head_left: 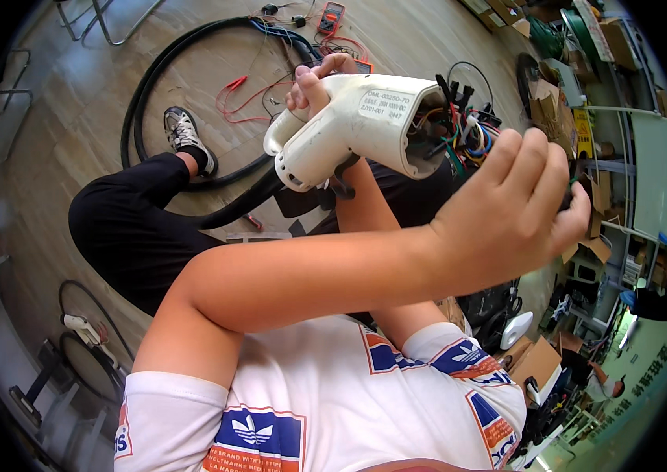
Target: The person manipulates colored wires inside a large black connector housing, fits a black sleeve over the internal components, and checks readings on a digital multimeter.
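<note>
A white charging gun (pixel 373 118) is held up in front of me, its wide end open toward the right. Many coloured wires (pixel 471 134) with black connectors spill out of that opening. My right hand (pixel 321 82) is closed around the gun's handle, partly hidden behind the housing. A thick black cable (pixel 243 200) runs from the gun's lower end. Reaching across from the left, my left hand (pixel 518 185) is beside the wires with its fingers curled. Something dark shows between its fingers, with a bit of green; the hand hides most of it.
The black cable loops on the tiled floor around my shoe (pixel 185 138). Beyond it lie a red multimeter (pixel 331 17) and red test leads (pixel 235 85). Cardboard boxes (pixel 551 110) and shelves stand at right. Another white charging gun (pixel 81 329) is at left. A person (pixel 602 385) is far right.
</note>
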The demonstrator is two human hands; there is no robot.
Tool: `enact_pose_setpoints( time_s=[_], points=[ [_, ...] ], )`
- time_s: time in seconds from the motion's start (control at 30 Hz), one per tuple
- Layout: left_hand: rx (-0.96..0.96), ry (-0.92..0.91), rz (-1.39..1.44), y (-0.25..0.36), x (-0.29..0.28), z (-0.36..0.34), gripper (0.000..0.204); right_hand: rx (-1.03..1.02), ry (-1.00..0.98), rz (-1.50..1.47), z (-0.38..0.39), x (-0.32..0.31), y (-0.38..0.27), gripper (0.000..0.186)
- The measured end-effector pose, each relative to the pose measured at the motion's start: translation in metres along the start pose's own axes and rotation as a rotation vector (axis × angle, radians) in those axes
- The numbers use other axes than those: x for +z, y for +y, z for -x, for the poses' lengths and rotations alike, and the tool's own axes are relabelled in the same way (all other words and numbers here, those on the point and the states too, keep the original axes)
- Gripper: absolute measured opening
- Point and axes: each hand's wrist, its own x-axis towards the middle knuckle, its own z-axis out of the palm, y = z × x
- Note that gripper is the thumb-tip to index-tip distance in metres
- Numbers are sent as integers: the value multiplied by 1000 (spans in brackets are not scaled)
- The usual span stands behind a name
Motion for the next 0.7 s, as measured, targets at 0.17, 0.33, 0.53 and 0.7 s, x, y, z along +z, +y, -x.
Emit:
enact_pose_setpoints(
  time_s=[0.17, 0.33, 0.53, 0.7],
  points=[
    [-10, -48, 40, 13, -8, 9, 34, -7, 0, 85, 11, 5, -12, 26],
    [-28, -38, 72, 21, -17, 12, 37, 82, -7, 239, 21, 10, -28, 26],
    [-19, -81, 124, 30, -38, 14, 36, -79, -33, 323, 11, -13, -19, 24],
    [-52, -48, 145, 33, -47, 13, 35, -89, 11, 287, 17, 2, -30, 25]
  ],
)
